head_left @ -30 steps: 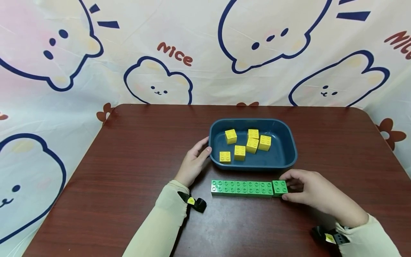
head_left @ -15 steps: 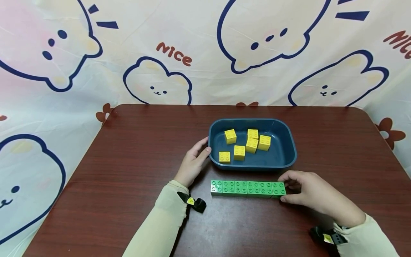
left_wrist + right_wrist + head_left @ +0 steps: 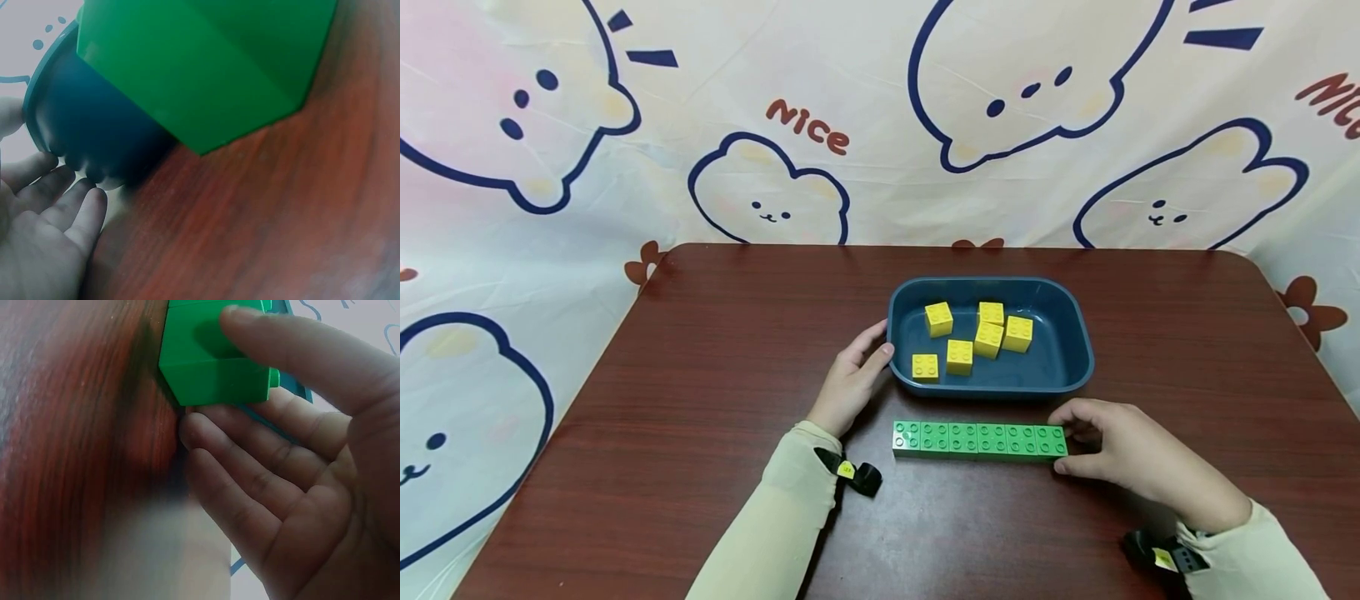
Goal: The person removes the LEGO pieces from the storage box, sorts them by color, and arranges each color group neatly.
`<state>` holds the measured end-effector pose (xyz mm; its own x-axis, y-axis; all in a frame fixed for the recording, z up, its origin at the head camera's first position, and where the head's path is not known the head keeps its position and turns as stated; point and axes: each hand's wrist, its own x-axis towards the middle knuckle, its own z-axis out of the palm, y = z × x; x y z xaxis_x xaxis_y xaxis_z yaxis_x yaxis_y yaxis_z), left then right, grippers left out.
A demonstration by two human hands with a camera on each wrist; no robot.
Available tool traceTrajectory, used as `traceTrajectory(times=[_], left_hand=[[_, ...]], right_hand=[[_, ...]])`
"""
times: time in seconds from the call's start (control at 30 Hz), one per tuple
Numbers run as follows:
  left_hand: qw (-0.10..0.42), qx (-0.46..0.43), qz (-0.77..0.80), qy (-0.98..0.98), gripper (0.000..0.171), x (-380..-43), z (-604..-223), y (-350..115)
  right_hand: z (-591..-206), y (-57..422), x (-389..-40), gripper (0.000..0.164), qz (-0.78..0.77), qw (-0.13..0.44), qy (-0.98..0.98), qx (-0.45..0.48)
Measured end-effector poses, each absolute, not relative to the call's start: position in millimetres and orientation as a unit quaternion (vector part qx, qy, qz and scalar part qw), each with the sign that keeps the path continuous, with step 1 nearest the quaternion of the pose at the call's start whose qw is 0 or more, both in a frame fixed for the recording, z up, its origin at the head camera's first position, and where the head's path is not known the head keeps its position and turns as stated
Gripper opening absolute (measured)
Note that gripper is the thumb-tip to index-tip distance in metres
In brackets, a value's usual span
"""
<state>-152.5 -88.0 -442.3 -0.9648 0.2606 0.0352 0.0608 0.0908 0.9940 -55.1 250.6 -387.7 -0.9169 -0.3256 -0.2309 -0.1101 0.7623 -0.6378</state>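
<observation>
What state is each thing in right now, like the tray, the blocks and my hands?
Blue tray: upright, uncovered, partly filled
Yellow blocks: six, loose inside the tray
Green blocks: six, end to end in a straight row, studs up
Left hand: touching the tray's left end
Right hand: pinching the row's right end
Backdrop: hanging, slightly creased

- Left sleeve (image 3: 767, 525): long, pale yellow-green, creased, toward worktop (image 3: 737, 333) left edge
- Right sleeve (image 3: 1262, 554): same colour, toward worktop right edge
- Left wrist: black strap, rounded black unit (image 3: 867, 479), yellow label (image 3: 846, 469), dark mark
- Right wrist: black unit (image 3: 1138, 550), yellow label (image 3: 1165, 559)
- left hand (image 3: 850, 375), right hand (image 3: 1135, 442): bare
</observation>
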Motion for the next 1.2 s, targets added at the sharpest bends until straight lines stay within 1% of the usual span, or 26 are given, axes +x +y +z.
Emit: traceTrajectory(times=[0.13, 0.23, 0.5, 0.67, 0.8, 1.2], left_hand=[[0.073, 0.108, 0.664, 0.737, 0.046, -152, -442, -88], [0.074, 0.106, 0.663, 0.737, 0.047, -152, -442, -88], [0.075, 0.109, 0.663, 0.737, 0.047, -152, -442, -88], [0.072, 0.108, 0.662, 0.738, 0.047, -152, -442, -89], [0.072, 0.106, 0.66, 0.741, 0.047, -152, -442, -89], [0.072, 0.107, 0.659, 0.741, 0.046, -153, -443, -88]], right_hand=[[-385, 250, -54, 0.049, -0.33, 0.17, 0.921, -0.114], [-383, 250, -52, 0.05, -0.332, 0.154, 0.923, -0.116], [-373, 250, -48, 0.045, -0.336, 0.076, 0.928, -0.141], [-366, 246, -48, 0.035, -0.319, 0.007, 0.931, -0.18], [-363, 240, -50, 0.031, -0.303, -0.033, 0.929, -0.209], [-355, 219, -66, 0.026, -0.304, -0.059, 0.918, -0.249]])
